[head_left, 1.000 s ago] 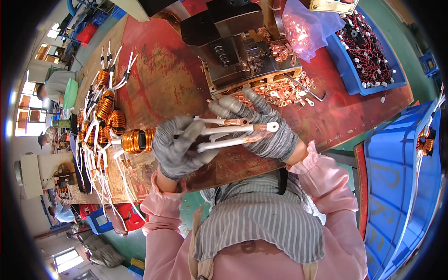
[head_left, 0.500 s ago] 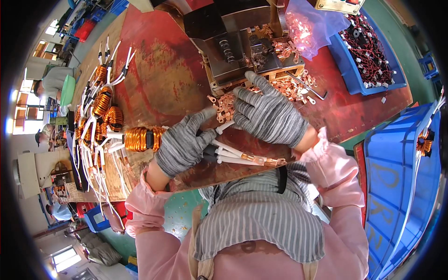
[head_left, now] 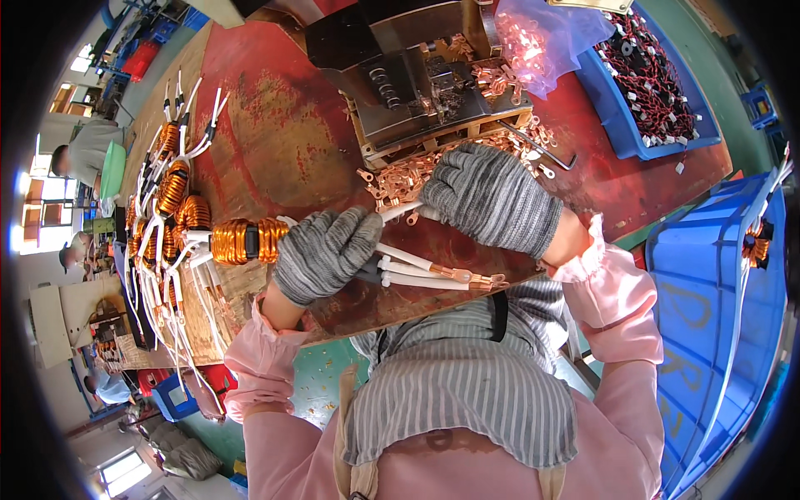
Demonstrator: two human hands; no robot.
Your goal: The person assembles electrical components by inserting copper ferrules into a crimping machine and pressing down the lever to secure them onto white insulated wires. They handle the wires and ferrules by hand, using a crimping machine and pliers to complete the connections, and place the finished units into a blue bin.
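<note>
My gloved left hand is closed around the white leads of a copper-wound coil, which lies at its left side. One white lead runs across to my gloved right hand, whose curled fingers grip its end. Whether a lug is on that end is hidden by the fingers. Below the hands, several more white leads of the coil point right and end in copper lugs. Loose copper lugs lie in a pile just beyond my right hand.
A dark metal press stands on a wooden base at the back, with a hex key beside it. A plastic bag of lugs and a blue bin of red-black wires are at right. More coils lie left.
My right hand's outstretched fingers have curled in and now grip the lead's end. My left hand's fingers have closed more tightly around the leads. The view has shifted slightly.
</note>
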